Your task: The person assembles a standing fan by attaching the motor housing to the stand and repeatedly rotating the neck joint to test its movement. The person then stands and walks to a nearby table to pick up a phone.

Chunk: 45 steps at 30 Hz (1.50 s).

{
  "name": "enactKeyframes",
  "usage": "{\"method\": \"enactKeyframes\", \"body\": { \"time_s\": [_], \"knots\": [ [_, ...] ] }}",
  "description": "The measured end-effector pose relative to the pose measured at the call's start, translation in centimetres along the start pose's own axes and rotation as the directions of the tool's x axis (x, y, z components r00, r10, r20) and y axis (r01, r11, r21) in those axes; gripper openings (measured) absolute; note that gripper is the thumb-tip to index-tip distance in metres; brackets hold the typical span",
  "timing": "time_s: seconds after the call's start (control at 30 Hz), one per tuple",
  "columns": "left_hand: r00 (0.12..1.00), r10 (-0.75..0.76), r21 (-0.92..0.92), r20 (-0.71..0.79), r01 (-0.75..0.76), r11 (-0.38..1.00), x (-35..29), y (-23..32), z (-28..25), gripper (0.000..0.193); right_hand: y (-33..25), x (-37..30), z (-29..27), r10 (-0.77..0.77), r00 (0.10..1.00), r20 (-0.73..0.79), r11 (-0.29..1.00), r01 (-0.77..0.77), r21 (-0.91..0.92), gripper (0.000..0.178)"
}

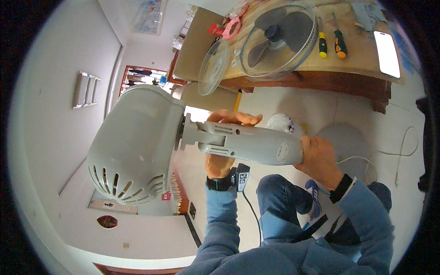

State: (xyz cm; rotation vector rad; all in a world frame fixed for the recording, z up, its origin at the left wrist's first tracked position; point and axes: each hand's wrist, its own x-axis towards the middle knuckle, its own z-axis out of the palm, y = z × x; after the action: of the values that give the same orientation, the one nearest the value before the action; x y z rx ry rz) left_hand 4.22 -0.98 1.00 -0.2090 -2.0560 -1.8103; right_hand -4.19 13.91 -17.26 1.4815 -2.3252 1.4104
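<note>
A grey electric fan body (133, 142) without blades hangs sideways in front of me. Its rounded motor housing with vent slots is at the left, and its neck (263, 144) points right. My left hand (220, 165) supports the neck from behind, near the hinge. Its fingers show above the neck and its wrist below; the palm is hidden. Around the neck's right end, my right hand (318, 160) is closed. A fan grille with dark blades (275, 34) lies on the table, and a clear round cover (214, 66) leans at the table's left edge.
On the wooden table (321, 79) lie two screwdrivers (339, 44), a phone with a white screen (387, 54) and a pink object (232, 27). A round grey base (346, 142) and a white cord (401, 149) are on the floor. A cardboard box (197, 46) stands beside the table.
</note>
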Motion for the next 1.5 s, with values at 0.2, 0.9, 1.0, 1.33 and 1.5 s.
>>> {"method": "enactKeyframes", "body": {
  "time_s": [0.2, 0.9, 1.0, 1.33, 1.5],
  "knots": [
    [0.997, 0.046, -0.334, -0.057, -0.063, 0.94, -0.8, -0.2, 0.0, 0.094, -0.3, 0.4, -1.1, -0.054, 0.997, -0.063, 0.991, 0.061, 0.118, 0.066],
    [0.866, 0.199, 0.261, -0.459, -0.082, 0.962, -0.4, -0.7, 4.7, 0.093, -0.6, -0.3, 1.3, 0.069, 0.997, 0.042, 0.906, -0.08, 0.416, 0.076],
    [0.906, 0.207, 0.198, -0.368, -0.141, 0.97, 0.2, -1.1, 3.6, 0.089, -0.9, 0.2, 0.9, 0.074, 0.997, 0.006, 0.911, -0.07, 0.405, 0.076],
    [0.966, 0.153, -0.054, -0.208, -0.168, 0.984, 4.4, -1.9, 1.6, 0.092, -0.7, 2.4, 0.3, 0.061, 0.979, -0.196, 0.968, -0.01, 0.249, 0.067],
    [0.986, 0.124, -0.08, -0.112, -0.133, 0.988, 4.5, -1.9, 0.0, 0.089, -1.1, 3.1, 1.1, 0.095, 0.99, -0.105, 0.969, -0.067, 0.239, 0.077]
  ]
}}
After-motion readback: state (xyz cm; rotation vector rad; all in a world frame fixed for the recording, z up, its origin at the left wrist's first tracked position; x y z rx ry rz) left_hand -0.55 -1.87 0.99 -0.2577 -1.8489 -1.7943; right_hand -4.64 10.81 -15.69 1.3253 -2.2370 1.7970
